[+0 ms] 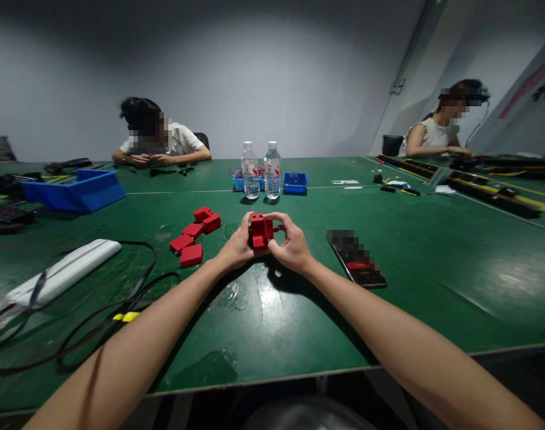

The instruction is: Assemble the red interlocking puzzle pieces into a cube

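Between my two hands, just over the green table, is a red block-shaped part (pixel 260 230) with small holes in its top and a stepped front. My left hand (pixel 240 245) grips its left side, fingers partly hidden behind it. On the right side, my right hand (pixel 292 242) curls around it, thumb at the lower front and index finger at the upper edge. Several similar red blocks (pixel 192 230) lie loosely grouped on the table, left of my hands.
Two water bottles (pixel 273 171) stand beyond my hands, beside a small blue tray (pixel 295 183). A phone (pixel 356 258) lies to the right. At left are a white power strip (pixel 66 272), black cables and a blue bin (pixel 75 191). Two people sit across the green table (pixel 433 251).
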A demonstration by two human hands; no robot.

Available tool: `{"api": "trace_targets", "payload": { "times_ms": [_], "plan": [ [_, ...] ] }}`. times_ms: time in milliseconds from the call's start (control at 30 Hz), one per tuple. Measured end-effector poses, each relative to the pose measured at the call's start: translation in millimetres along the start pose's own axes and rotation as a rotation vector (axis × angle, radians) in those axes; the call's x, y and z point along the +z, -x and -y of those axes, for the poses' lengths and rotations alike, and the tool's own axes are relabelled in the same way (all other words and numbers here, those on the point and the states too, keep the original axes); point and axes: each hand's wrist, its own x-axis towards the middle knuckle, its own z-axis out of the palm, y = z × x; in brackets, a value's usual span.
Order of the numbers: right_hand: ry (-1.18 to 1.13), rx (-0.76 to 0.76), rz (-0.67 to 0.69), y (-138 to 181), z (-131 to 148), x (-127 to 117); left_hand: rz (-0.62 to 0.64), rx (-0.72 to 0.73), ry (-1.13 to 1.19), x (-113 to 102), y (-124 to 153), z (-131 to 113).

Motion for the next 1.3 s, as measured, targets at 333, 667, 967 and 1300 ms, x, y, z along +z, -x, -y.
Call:
{"api": "trace_targets", "payload": {
  "times_ms": [333,667,967,1300],
  "plan": [
    [-0.045,0.009,-0.054,-0.1,6.4,-0.5,-0.006,0.01,-0.001,1.0,-0.4,1.8],
    [-0.059,-0.02,0.006,2.2,4.2,1.4,0.001,-0.002,0.008,1.3,-0.1,1.2],
    [-0.071,0.014,0.002,2.4,2.0,1.3,-0.003,-0.014,-0.002,0.2,0.4,-1.8],
    [-0.074,0.029,-0.002,1.9,4.9,0.7,-0.001,-0.003,0.01,-0.3,0.6,-3.1]
  ]
}}
